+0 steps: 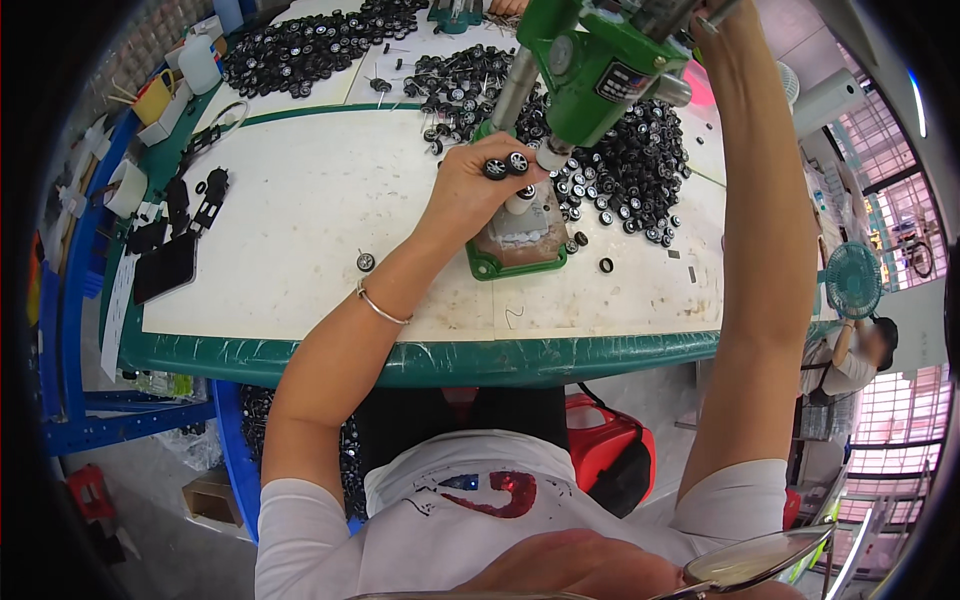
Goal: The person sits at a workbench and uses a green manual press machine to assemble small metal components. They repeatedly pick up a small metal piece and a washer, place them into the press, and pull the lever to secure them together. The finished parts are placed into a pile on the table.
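My left hand is closed, with small black toy wheels with silver hubs at its fingertips. Those fingers are under the white tip of a green hand press. Another wheel sits just below them, over a pale round post on the press base. At the top edge my right hand is raised to the metal lever of the press and appears closed round it; part of this hand is cut off by the frame.
Heaps of toy wheels surround the press, with another pile at the far left. A loose wheel and a black ring lie nearer. A dark phone-like slab rests at left. Another person is at far right.
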{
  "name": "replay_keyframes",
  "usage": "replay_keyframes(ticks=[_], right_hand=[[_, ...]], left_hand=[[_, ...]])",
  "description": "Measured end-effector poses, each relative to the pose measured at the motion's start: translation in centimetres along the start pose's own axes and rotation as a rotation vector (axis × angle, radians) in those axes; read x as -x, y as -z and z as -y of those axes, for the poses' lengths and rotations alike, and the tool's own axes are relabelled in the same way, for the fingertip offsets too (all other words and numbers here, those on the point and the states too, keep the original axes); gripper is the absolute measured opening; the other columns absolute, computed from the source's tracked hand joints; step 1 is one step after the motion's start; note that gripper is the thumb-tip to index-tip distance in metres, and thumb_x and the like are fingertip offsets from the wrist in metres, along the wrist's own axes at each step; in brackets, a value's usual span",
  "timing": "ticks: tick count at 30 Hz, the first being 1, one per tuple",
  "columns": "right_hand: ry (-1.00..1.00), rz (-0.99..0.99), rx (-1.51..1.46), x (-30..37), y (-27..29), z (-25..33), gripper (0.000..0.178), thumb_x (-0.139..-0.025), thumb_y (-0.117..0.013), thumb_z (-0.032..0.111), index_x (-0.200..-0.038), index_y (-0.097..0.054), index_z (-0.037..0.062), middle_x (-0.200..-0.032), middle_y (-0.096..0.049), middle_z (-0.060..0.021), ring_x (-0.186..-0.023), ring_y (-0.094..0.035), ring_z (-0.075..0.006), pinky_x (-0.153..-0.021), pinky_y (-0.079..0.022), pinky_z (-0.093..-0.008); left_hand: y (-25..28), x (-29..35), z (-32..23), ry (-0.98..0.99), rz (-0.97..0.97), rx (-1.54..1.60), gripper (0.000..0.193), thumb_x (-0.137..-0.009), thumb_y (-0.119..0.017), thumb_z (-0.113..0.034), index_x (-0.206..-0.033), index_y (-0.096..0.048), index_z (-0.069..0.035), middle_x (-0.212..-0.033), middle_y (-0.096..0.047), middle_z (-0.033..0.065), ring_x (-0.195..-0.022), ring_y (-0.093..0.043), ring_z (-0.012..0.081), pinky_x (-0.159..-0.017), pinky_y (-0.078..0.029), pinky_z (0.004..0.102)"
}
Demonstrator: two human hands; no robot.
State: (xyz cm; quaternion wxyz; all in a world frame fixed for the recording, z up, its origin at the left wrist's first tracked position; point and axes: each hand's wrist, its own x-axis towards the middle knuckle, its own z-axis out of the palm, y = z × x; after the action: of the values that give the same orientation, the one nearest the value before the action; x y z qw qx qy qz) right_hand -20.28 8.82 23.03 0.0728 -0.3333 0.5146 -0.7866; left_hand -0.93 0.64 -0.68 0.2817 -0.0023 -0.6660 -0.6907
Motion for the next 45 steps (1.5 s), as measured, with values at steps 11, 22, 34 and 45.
replay_keyframes(ticks=[11,22,34,45], right_hand=[[0.324,-0.054,-0.022,7.0,-1.1,2.3,0.039,-0.089,-0.06,0.031,-0.062,-0.034,0.0226,-0.048,-0.024,0.0108,-0.035,-0.02,-0.0031,-0.033,-0.013,-0.0219],[0.144,0.148,-0.178,3.4,2.1,1.5,0.039,-0.089,-0.058,0.027,-0.061,-0.032,0.021,-0.048,-0.024,0.0094,-0.035,-0.019,-0.0049,-0.034,-0.014,-0.0225],[0.603,-0.146,-0.065,11.2,-1.2,1.4,0.041,-0.084,-0.052,0.02,-0.056,-0.022,0.0154,-0.049,-0.016,0.0033,-0.045,-0.011,-0.0094,-0.045,-0.013,-0.0287],[0.003,-0.007,-0.009,3.2,-1.2,0.1,0.028,-0.091,-0.056,0.025,-0.068,-0.044,0.016,-0.05,-0.029,0.0088,-0.036,-0.026,-0.0039,-0.034,-0.018,-0.02]], left_hand=[[0.2,0.3,-0.3,0.012,0.007,-0.032,0.009,-0.077,-0.072,-0.001,-0.081,-0.066,0.003,-0.083,-0.061,0.0,-0.077,-0.054,0.0081,-0.074,-0.043,0.0231],[0.4,0.4,-0.2,0.001,0.011,-0.084,0.009,-0.077,-0.072,-0.001,-0.085,-0.068,0.003,-0.085,-0.063,0.0011,-0.078,-0.056,0.0094,-0.074,-0.043,0.0235],[0.2,0.8,0.5,0.015,0.007,-0.099,0.013,-0.079,-0.072,-0.006,-0.091,-0.069,0.0,-0.091,-0.064,0.0014,-0.081,-0.056,0.0087,-0.075,-0.044,0.0227],[0.0,0.4,-1.7,0.271,0.068,0.022,0.031,-0.086,-0.065,-0.007,-0.117,-0.061,-0.007,-0.098,-0.067,0.0041,-0.094,-0.062,0.0118,-0.082,-0.048,0.0253]])
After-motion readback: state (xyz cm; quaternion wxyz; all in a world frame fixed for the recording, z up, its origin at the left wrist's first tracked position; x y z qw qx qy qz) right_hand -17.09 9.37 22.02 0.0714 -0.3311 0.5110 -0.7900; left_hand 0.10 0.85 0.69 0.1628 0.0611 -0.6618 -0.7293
